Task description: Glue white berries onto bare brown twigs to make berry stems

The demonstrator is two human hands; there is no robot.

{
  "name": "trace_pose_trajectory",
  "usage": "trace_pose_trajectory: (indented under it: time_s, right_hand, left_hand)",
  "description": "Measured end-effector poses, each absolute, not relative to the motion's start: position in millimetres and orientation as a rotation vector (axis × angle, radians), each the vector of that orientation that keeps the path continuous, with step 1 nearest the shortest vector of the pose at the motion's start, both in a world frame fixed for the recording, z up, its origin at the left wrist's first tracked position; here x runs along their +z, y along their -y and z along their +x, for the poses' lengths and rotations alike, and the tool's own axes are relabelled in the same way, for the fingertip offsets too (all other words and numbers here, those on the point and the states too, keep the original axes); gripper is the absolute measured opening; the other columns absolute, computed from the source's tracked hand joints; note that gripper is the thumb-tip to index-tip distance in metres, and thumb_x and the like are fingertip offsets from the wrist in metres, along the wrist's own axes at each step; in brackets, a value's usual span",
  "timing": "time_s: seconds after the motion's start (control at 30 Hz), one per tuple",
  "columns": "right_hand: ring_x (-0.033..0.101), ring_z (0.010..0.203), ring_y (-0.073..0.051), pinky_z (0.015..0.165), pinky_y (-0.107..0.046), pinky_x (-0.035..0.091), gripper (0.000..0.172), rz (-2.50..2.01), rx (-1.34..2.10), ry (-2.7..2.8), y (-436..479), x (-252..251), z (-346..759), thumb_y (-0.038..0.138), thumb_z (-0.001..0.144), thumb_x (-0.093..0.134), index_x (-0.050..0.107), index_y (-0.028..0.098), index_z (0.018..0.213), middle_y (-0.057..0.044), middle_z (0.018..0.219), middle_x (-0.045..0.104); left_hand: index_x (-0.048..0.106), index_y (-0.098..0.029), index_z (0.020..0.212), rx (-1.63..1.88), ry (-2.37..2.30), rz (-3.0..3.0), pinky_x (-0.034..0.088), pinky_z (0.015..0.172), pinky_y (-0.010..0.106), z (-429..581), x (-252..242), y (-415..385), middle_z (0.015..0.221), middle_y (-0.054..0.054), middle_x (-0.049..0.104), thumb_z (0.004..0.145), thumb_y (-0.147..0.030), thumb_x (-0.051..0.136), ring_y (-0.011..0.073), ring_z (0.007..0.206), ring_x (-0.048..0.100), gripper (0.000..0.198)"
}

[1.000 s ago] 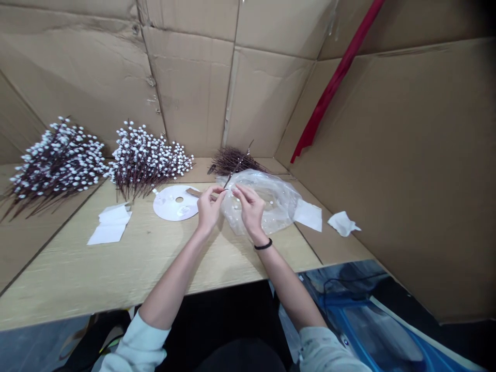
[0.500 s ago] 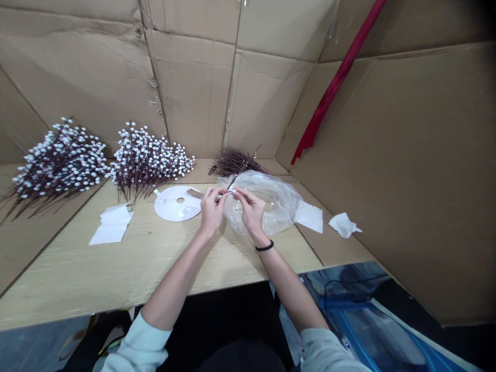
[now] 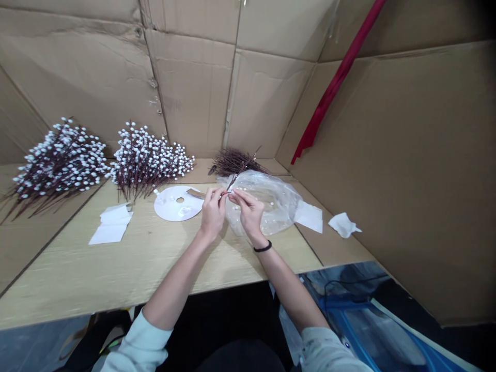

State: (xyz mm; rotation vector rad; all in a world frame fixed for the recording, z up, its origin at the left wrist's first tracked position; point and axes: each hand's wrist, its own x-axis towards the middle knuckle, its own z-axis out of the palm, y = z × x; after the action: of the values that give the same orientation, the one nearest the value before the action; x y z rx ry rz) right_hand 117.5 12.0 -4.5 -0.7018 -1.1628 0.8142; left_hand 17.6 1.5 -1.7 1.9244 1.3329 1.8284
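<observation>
Over the table, my left hand point(image 3: 212, 213) pinches a thin brown twig point(image 3: 233, 181) that slants up and away from the fingertips. My right hand point(image 3: 251, 211) meets it from the right, with thumb and forefinger closed at a short side stem. Something small and white shows at these fingertips, like a bud, mostly hidden by the fingers. Behind and under the right hand lies a clear plastic bag point(image 3: 289, 209) with white buds on it or in it. A white disc point(image 3: 166, 205) with a centre hole lies left of my left hand.
Two bundles of white-budded twigs point(image 3: 62, 160) point(image 3: 149, 155) lie at the back left. Bare brown twigs point(image 3: 232, 162) are heaped behind the bag. White paper point(image 3: 112, 225) lies left, with crumpled tissue point(image 3: 343, 225) at right. Cardboard walls point(image 3: 194, 88) enclose the table.
My right fingers have shifted slightly left, closer to the left fingertips, and now cover more of the small white piece. The twig stays in my left hand.
</observation>
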Motion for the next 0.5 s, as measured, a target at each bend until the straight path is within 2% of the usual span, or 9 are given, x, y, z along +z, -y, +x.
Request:
trace_pose_trajectory:
  time_s: [0.3,0.5]
  right_hand:
    - [0.066,0.077,-0.019,0.075,-0.036,0.057,0.015,-0.729,0.831,1.075,-10.2,-1.5,114.7,0.028,0.062,0.069,0.072,0.02,0.075,-0.001,0.085,0.07]
    - [0.065,0.079,-0.018,0.076,-0.036,0.056,0.016,-0.751,0.801,1.119,-10.8,-2.0,114.9,0.03,0.063,0.069,0.072,0.021,0.076,-0.001,0.086,0.07]
  left_hand:
    - [0.056,-0.017,0.09,1.906,-1.327,2.006,0.042,0.075,0.026,19.9,-4.8,-0.8,0.086,0.005,0.052,0.086,-0.019,0.04,0.0133,0.081,0.053,0.016]
    - [0.056,-0.017,0.09,1.906,-1.309,2.012,0.042,0.075,0.026,19.9,-3.0,0.2,0.087,0.005,0.052,0.085,-0.019,0.04,0.0135,0.082,0.053,0.016]
